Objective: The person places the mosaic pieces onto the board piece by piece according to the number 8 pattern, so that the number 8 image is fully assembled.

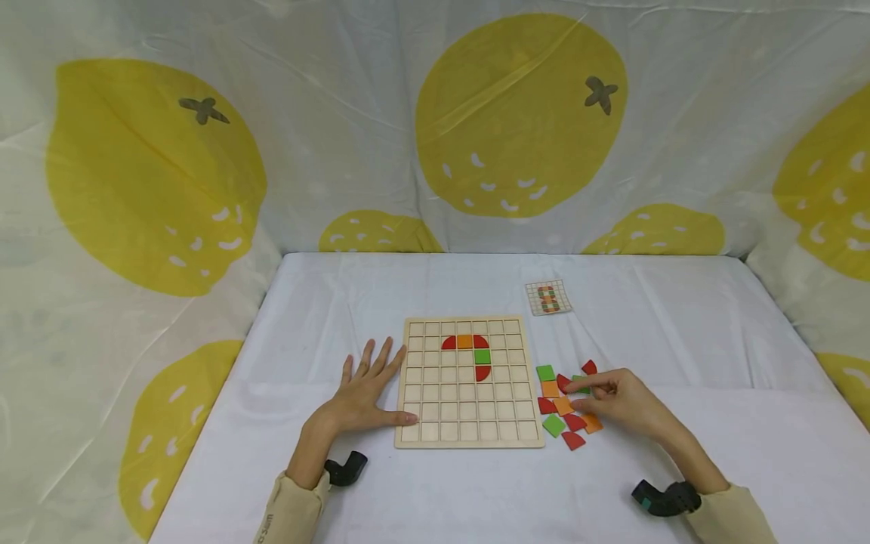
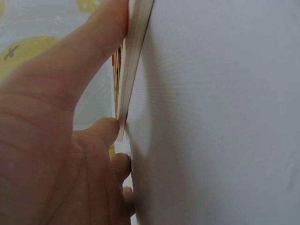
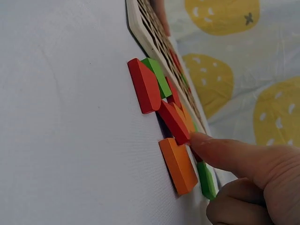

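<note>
A wooden grid board (image 1: pixel 448 408) lies flat on the cloth. In its upper cells sit red quarter-round pieces (image 1: pixel 482 373), an orange square (image 1: pixel 465 341) and a green square (image 1: pixel 482 356). My left hand (image 1: pixel 360 397) lies spread at the board's left side, its thumb over the lower left corner and a fingertip at the edge. Over the loose pieces right of the board hovers my right hand (image 1: pixel 621 400), index finger and thumb stretched toward them with a gap between. In the right wrist view, the thumb meets a red piece (image 3: pixel 174 123); the index finger is hidden.
Loose green (image 1: pixel 553 426), orange (image 1: pixel 550 389) and red (image 1: pixel 574 440) pieces lie in a cluster beside the board's right edge. A small pattern card (image 1: pixel 548 298) rests beyond the board's upper right corner. White cloth covers the table; lemon-printed curtains stand behind and at both sides.
</note>
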Demonstrator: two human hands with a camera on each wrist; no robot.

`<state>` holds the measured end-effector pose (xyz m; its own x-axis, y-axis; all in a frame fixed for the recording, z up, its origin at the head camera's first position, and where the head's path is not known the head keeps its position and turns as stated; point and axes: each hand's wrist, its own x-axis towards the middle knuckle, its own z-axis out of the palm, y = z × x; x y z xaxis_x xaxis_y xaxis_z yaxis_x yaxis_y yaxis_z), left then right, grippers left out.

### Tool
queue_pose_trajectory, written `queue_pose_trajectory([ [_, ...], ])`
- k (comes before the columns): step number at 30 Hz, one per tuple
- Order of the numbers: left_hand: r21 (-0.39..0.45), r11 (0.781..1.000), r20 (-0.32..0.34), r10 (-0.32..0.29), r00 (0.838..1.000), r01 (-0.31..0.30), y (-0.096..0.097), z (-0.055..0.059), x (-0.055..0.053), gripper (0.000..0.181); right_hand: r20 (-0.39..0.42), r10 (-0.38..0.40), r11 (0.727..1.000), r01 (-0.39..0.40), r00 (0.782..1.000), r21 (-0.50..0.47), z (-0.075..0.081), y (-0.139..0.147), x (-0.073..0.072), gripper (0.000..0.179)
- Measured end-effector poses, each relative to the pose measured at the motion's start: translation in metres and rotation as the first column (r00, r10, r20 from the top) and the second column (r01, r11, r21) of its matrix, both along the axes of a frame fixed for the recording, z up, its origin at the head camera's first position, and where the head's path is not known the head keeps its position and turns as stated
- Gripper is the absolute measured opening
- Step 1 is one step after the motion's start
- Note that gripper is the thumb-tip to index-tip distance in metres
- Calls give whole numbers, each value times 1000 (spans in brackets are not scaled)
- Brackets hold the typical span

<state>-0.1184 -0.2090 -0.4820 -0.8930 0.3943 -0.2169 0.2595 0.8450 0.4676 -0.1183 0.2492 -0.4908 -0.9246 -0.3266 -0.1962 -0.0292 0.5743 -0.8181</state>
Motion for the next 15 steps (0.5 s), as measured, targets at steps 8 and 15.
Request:
queue_pose_trajectory([
  [8,3,1000,5,4,1000,-4,0,0,0,121,16,30,1000,-29,999,-11,-2,0,2,21],
  [15,5,1000,-4,1,1000,-1,0,0,0,121,-36,-20,999,22,999,39,2,0,2,20],
])
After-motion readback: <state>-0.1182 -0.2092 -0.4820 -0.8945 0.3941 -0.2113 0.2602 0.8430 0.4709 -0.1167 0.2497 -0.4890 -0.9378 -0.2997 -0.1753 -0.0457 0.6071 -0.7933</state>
